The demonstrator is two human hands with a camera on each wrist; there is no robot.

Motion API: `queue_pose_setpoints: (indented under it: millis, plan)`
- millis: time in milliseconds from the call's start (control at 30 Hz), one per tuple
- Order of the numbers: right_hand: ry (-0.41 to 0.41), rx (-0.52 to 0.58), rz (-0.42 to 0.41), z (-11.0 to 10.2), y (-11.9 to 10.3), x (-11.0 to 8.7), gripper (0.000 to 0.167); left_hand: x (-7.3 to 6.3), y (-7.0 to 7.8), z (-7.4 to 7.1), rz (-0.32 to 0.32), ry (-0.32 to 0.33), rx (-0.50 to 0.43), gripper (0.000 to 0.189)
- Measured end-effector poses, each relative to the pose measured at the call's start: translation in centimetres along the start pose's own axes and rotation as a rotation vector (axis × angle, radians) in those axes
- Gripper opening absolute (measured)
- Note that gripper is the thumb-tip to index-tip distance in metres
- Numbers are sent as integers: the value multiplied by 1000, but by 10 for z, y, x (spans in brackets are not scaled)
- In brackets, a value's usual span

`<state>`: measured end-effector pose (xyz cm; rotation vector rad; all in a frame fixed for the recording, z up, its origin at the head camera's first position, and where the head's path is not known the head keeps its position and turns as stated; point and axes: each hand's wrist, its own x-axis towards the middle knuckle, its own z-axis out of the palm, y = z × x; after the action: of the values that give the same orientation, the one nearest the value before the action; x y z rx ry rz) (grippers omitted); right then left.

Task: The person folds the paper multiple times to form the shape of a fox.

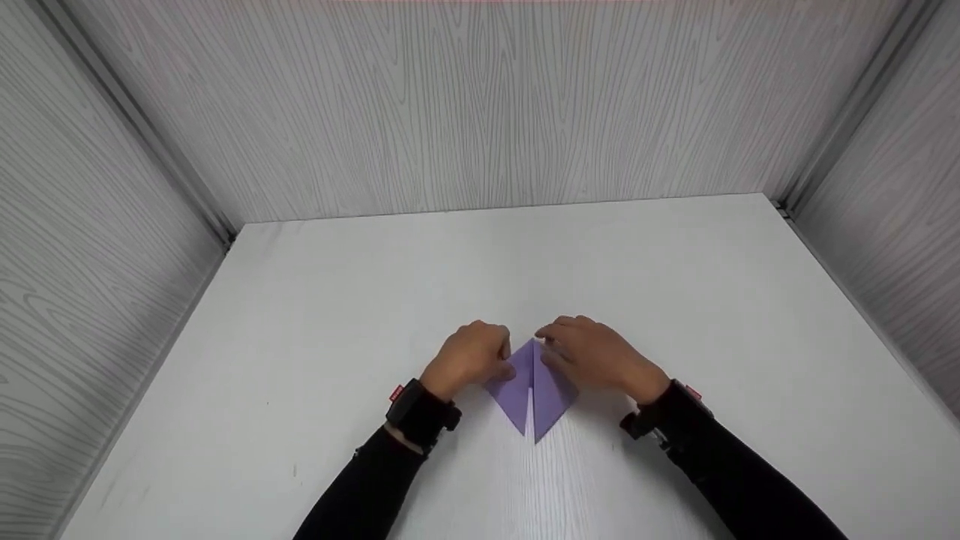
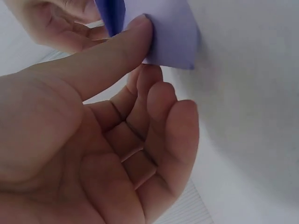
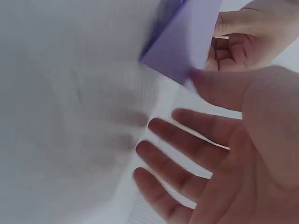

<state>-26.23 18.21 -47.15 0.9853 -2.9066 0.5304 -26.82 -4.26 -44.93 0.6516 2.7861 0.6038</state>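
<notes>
A folded piece of purple paper (image 1: 551, 390) lies between the two hands, with two flaps that part into separate points toward the person. My left hand (image 1: 471, 356) pinches its left side; in the left wrist view the thumb lies on the paper (image 2: 173, 39) and curled fingertips sit at its lower edge. My right hand (image 1: 596, 356) is at the other side. In the right wrist view its thumb touches the corner of the paper (image 3: 180, 51), while the other fingers (image 3: 173, 170) are spread loosely apart from it.
The hands work over a white tabletop (image 1: 337, 300). Pale wood-grain panels stand behind it (image 1: 480, 112) and along both sides. Black straps with small devices (image 1: 424, 412) sit on both wrists, below them dark sleeves (image 1: 367, 487).
</notes>
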Motion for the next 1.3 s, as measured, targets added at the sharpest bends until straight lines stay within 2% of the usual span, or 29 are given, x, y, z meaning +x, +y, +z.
queue_pose_setpoints:
  millis: [100, 200, 367, 467, 567, 733, 833, 967, 1167, 1300]
  plan:
    - [72, 140, -6, -5, 1, 3, 14, -2, 3, -4, 46, 39, -7, 19]
    - [134, 215, -62, -12, 1, 5, 5, -5, 5, -8, 87, 76, -24, 17]
    - [198, 289, -151, -22, 3, 4, 5, -9, 10, -16, 142, 132, -41, 15]
    - [222, 299, -188, -25, 4, 3, 0, -12, 13, -19, 167, 162, -26, 16]
    - [251, 295, -221, -28, 2, 3, 4, -15, 16, -22, 195, 203, -8, 17]
    - [335, 224, -299, -36, -5, 2, 7, -20, 18, -27, 251, 281, 39, 17]
    - [403, 156, -350, -38, -8, 2, 12, -23, 16, -33, 262, 310, 43, 18]
    - [491, 45, -405, -40, -12, 3, 14, -28, 10, -44, 232, 340, 33, 20]
    - [642, -113, -480, -39, -16, 6, 14, -35, 3, -64, 153, 408, 11, 21]
    - [684, -199, -518, -35, -13, 8, 14, -37, 0, -71, 129, 455, -2, 19]
